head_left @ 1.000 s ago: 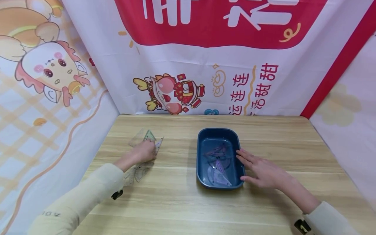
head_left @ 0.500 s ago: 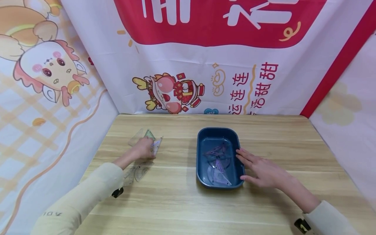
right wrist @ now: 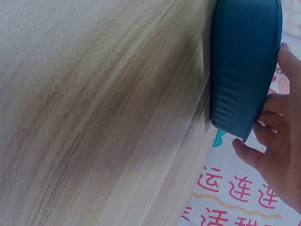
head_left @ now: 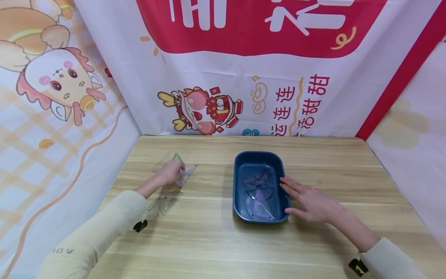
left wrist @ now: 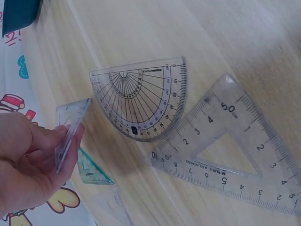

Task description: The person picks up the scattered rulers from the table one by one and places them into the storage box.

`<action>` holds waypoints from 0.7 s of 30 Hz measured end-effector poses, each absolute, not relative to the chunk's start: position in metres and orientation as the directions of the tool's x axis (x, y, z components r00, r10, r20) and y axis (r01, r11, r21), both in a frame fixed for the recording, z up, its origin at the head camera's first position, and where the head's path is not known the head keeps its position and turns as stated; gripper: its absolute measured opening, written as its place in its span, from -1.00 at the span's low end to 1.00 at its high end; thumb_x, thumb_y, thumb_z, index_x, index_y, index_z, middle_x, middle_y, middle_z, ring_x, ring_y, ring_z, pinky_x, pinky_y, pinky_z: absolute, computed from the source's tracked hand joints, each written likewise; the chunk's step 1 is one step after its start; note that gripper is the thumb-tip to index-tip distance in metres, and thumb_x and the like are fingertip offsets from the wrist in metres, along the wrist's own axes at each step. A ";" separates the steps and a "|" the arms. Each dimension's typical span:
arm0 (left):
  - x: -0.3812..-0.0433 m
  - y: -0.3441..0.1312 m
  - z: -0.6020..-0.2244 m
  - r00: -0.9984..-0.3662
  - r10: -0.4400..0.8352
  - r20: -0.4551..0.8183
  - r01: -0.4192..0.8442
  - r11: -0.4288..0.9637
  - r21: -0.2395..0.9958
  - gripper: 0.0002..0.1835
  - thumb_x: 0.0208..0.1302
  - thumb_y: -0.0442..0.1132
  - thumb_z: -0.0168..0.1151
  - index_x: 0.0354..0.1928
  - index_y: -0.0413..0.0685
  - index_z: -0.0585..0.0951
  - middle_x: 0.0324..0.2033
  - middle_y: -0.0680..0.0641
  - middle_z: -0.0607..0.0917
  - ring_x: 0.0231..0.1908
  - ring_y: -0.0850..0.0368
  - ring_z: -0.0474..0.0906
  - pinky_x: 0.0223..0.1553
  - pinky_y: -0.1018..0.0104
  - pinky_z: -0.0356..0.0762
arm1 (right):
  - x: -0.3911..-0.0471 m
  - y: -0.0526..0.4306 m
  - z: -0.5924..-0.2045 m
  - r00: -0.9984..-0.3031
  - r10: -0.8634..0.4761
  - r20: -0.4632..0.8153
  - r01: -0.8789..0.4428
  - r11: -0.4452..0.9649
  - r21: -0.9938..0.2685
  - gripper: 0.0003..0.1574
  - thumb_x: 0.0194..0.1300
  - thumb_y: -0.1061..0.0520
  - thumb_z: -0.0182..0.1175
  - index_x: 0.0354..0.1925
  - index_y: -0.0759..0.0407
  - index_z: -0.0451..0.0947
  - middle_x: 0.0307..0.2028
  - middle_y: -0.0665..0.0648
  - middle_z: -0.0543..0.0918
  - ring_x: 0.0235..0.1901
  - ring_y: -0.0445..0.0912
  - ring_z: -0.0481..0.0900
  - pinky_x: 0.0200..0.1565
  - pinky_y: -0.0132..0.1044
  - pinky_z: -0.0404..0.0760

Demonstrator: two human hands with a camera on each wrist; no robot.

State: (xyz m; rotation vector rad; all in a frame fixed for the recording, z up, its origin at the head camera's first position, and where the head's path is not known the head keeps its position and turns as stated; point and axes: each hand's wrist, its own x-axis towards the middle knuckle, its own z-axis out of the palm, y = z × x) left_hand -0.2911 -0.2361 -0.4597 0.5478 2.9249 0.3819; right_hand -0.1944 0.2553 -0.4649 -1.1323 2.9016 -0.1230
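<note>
While right hand [head_left: 313,203] steadies tray [head_left: 259,159], left hand [head_left: 169,173] pinches set square [head_left: 186,173] (clear).

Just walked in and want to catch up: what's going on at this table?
A person is handling clear plastic drawing tools. The left hand pinches a small clear set square lifted off the wooden table. A protractor and a larger set square lie flat nearby. The right hand rests with straight fingers against the side of a dark blue tray that holds purple-tinted rulers.
</note>
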 end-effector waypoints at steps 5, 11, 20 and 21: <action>-0.291 -0.237 -0.456 -0.918 0.393 -0.060 0.354 0.876 0.328 -0.68 -0.06 -0.58 0.21 -0.18 -0.41 0.70 -0.25 -0.32 0.75 -0.25 -0.14 0.69 -0.19 0.08 0.70 | -0.194 0.255 -0.464 -0.738 -0.675 -0.002 -0.672 0.734 -0.097 -0.02 0.36 -0.34 0.14 0.48 0.21 0.21 0.55 0.22 0.11 0.51 0.13 0.17 0.29 0.14 0.47; -0.288 -0.236 -0.447 -0.934 0.351 -0.069 0.305 0.882 0.358 -0.67 0.01 -0.54 0.32 -0.09 -0.39 0.69 -0.22 -0.29 0.76 -0.24 -0.08 0.70 -0.17 0.14 0.71 | -0.194 0.255 -0.463 -0.737 -0.676 -0.004 -0.671 0.733 -0.109 -0.02 0.36 -0.33 0.15 0.48 0.22 0.21 0.55 0.22 0.12 0.51 0.13 0.16 0.31 0.14 0.45; -0.282 -0.235 -0.438 -0.933 0.350 -0.083 0.296 0.880 0.372 -0.66 0.05 -0.53 0.38 -0.06 -0.40 0.68 -0.32 -0.19 0.77 -0.30 0.03 0.69 -0.20 0.20 0.72 | -0.192 0.255 -0.461 -0.737 -0.676 -0.011 -0.671 0.732 -0.117 -0.02 0.37 -0.33 0.13 0.49 0.21 0.19 0.55 0.23 0.11 0.52 0.13 0.14 0.32 0.14 0.43; -0.281 -0.234 -0.437 -0.932 0.355 -0.077 0.303 0.877 0.372 -0.65 0.02 -0.54 0.39 -0.07 -0.40 0.68 -0.34 -0.18 0.77 -0.30 0.03 0.70 -0.17 0.18 0.71 | -0.192 0.255 -0.461 -0.737 -0.676 -0.011 -0.670 0.733 -0.120 -0.02 0.37 -0.33 0.13 0.49 0.21 0.19 0.55 0.22 0.11 0.52 0.14 0.14 0.32 0.15 0.43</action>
